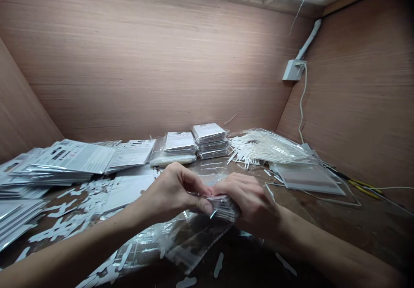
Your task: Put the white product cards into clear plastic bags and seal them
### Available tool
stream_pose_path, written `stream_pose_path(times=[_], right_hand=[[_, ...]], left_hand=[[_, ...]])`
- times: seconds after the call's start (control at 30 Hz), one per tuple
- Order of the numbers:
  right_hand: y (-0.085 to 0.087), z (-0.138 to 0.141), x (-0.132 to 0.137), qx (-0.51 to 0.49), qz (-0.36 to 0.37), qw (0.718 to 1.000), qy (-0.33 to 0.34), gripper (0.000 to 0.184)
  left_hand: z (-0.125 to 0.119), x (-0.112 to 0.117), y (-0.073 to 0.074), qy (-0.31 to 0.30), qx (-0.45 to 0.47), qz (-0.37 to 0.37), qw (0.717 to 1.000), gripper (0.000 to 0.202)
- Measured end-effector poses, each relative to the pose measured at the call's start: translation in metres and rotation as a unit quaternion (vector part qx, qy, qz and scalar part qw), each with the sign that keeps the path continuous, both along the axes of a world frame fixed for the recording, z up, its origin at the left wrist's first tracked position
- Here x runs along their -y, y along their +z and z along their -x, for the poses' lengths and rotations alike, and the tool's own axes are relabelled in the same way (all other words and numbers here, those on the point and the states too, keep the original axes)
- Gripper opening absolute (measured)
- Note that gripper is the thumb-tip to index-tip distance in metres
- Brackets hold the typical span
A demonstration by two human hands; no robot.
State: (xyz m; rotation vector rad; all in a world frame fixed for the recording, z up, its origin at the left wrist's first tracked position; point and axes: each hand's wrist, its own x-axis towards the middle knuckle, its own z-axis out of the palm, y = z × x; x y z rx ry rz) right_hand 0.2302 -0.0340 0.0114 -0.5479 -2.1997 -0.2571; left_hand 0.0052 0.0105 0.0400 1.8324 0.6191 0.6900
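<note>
In the middle of the head view, a small stack of flat packs (pixel 224 207) sits inside a clear plastic bag (pixel 194 247), whose loose end hangs toward me. My left hand (pixel 179 189) pinches the near left edge of the stack and bag between thumb and fingers. From the other side, my right hand (pixel 250 195) wraps round the stack, its fingers over the top. Both hands meet at the upper edge of the stack. The right thumb is hidden, as is much of the stack's right side.
Bagged stacks of printed cards (pixel 210 141) stand against the back wall. More loose cards (pixel 74 156) are piled at left, near scattered white paper cut-outs (pixel 61 227). At right lie white strips (pixel 246 150), plastic bags (pixel 278 148) and yellow-handled pliers (pixel 364 189). A cable (pixel 301 107) hangs from a socket box.
</note>
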Motion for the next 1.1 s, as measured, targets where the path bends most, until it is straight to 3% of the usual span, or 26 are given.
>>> stream_pose_path(times=[0.17,0.23,0.33,0.4,0.57,0.67,0.77,1.1], right_hand=[[0.0,0.003,0.001,0.0,-0.001,1.0,-0.012,0.008],[0.0,0.002,0.0,-0.016,-0.005,1.0,-0.012,0.014],[0.003,0.002,0.0,-0.03,-0.013,0.999,0.006,0.022],[0.004,0.003,0.001,-0.032,-0.02,0.999,0.022,0.026],[0.005,-0.005,-0.003,-0.049,-0.002,0.998,0.032,0.031],[0.005,-0.018,-0.014,-0.026,0.021,0.999,0.018,0.044],[0.003,-0.027,-0.021,-0.028,0.025,0.999,0.011,0.042],[-0.006,-0.021,-0.017,-0.054,0.009,0.999,0.002,0.041]], left_hand=[[-0.003,0.002,-0.002,0.098,-0.004,-0.08,0.992,0.03],[0.003,-0.003,0.005,0.078,-0.032,-0.131,0.988,0.033],[0.013,-0.01,0.016,0.025,-0.088,-0.193,0.977,0.06],[0.018,-0.011,0.02,-0.009,-0.118,-0.213,0.97,0.064],[0.015,-0.001,0.023,-0.041,-0.159,-0.199,0.966,0.03],[0.015,0.003,0.027,-0.031,-0.141,-0.128,0.981,0.019],[0.018,0.002,0.031,-0.031,-0.138,-0.076,0.987,0.02],[0.027,-0.004,0.033,-0.033,-0.206,-0.119,0.971,0.024]])
